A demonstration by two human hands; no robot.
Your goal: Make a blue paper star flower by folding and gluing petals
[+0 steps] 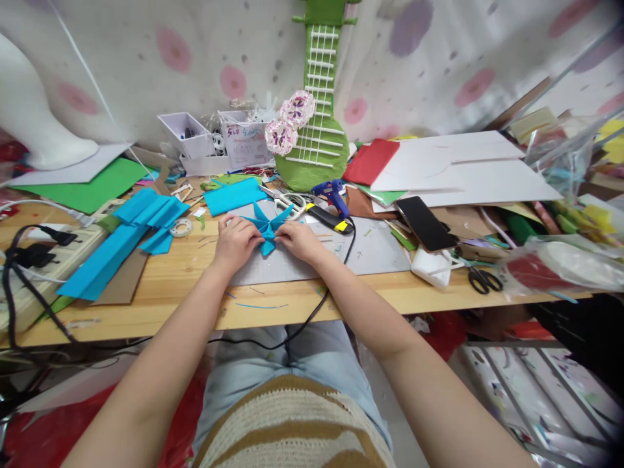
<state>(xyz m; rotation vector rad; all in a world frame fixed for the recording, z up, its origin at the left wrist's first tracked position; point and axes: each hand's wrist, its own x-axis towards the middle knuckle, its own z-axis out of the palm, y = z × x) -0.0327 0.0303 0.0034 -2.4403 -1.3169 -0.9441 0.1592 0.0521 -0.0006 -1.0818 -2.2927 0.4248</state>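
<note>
A blue paper flower with pointed petals is held between my two hands, above a grey board. My left hand pinches its left side, and the fingers of my right hand close on its right side. Just behind the flower lie scissors with white handles and a yellow-and-black utility knife. A blue glue gun rests beyond the knife, its black cord running down over the table edge. Flat blue paper lies behind my left hand.
Folded blue strips and a power strip lie at left, near a tape roll. A green paper guitar stands at the back. At right are a phone, black-handled scissors and white boards.
</note>
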